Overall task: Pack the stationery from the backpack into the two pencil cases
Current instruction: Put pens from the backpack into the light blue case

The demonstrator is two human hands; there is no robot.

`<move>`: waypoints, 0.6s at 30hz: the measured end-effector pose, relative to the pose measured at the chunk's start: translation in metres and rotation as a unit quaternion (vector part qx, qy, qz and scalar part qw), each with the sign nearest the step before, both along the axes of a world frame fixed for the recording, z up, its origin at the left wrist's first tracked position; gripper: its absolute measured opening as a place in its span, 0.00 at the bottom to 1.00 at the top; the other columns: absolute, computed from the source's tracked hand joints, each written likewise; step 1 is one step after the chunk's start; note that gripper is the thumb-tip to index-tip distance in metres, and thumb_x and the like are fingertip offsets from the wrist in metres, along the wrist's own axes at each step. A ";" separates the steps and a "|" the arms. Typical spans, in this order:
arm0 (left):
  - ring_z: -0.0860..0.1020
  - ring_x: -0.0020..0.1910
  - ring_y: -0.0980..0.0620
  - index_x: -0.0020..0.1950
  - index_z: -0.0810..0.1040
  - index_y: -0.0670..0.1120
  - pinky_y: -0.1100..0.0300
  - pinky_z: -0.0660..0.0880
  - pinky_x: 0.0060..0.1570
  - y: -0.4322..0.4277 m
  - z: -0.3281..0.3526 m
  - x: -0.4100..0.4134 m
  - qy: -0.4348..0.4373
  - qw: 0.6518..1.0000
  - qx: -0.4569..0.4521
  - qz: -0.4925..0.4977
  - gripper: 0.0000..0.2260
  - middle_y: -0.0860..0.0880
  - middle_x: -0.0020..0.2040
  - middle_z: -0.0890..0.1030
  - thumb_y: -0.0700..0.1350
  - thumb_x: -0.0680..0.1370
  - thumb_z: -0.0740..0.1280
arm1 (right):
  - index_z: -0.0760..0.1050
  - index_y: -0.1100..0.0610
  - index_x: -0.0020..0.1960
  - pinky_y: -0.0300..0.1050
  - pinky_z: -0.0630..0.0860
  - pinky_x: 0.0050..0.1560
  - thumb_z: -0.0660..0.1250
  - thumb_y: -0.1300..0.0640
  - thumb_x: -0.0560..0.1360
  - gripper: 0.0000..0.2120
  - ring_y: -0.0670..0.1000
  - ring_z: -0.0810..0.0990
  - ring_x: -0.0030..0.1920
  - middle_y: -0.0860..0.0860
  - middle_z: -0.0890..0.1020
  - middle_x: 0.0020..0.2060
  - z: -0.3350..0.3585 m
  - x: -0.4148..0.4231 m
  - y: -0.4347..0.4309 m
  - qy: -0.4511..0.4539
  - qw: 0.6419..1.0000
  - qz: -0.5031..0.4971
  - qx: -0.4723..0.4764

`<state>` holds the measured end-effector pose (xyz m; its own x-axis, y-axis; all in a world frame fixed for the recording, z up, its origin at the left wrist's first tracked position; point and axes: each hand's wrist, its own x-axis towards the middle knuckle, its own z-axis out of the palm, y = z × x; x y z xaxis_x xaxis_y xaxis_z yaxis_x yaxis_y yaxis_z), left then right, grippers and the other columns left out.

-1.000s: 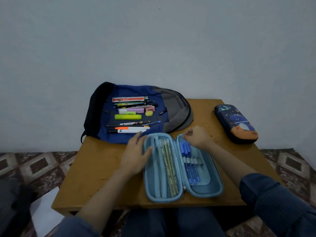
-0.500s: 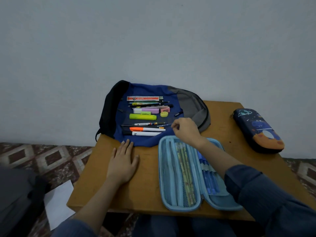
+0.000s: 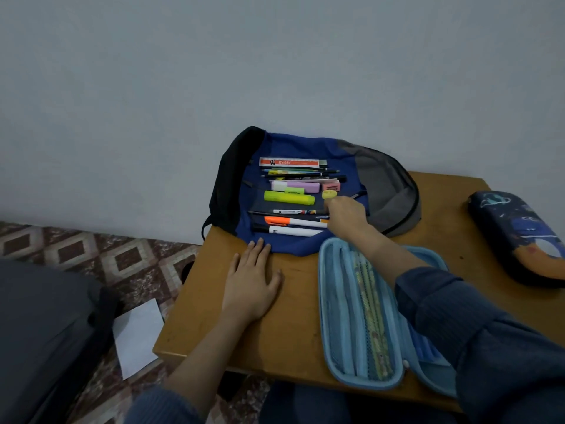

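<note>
The right hand [image 3: 345,217] reaches with curled fingers to the small yellow eraser [image 3: 329,194] lying on the backpack [image 3: 293,148], not clearly grasping it, while the left hand [image 3: 250,283] rests flat and empty on the bench [image 3: 293,316]; the eraser looks light and rubbery, best pinched at its sides.
</note>
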<state>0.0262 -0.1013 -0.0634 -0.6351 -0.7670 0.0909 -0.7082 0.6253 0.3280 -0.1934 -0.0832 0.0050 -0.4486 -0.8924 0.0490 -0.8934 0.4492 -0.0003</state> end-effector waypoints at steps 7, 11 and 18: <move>0.45 0.76 0.57 0.77 0.50 0.51 0.57 0.40 0.73 0.000 0.000 0.000 -0.001 1.000 0.003 0.000 0.26 0.53 0.78 0.49 0.58 0.81 0.50 | 0.74 0.62 0.56 0.48 0.67 0.43 0.58 0.68 0.75 0.12 0.60 0.76 0.55 0.59 0.76 0.56 -0.003 0.000 -0.004 0.032 0.999 0.030 0.020; 0.45 0.76 0.57 0.77 0.50 0.51 0.57 0.40 0.73 -0.001 0.001 0.000 -0.002 1.000 0.006 -0.002 0.26 0.53 0.78 0.49 0.57 0.81 0.50 | 0.73 0.60 0.58 0.49 0.70 0.46 0.59 0.67 0.75 0.13 0.61 0.75 0.56 0.58 0.74 0.59 0.000 -0.003 -0.002 0.016 0.999 0.035 0.031; 0.46 0.76 0.56 0.77 0.51 0.51 0.56 0.41 0.73 0.000 0.001 0.001 -0.016 1.000 0.010 -0.001 0.32 0.53 0.78 0.50 0.61 0.74 0.43 | 0.70 0.63 0.54 0.47 0.64 0.38 0.61 0.66 0.76 0.07 0.61 0.76 0.49 0.60 0.78 0.52 0.006 -0.001 0.010 -0.077 0.989 0.011 -0.126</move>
<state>0.0268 -0.1012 -0.0622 -0.6385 -0.7677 0.0546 -0.7179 0.6197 0.3171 -0.1941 -0.0736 0.0108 -0.4481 -0.8703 0.2044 -0.8841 0.3974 -0.2459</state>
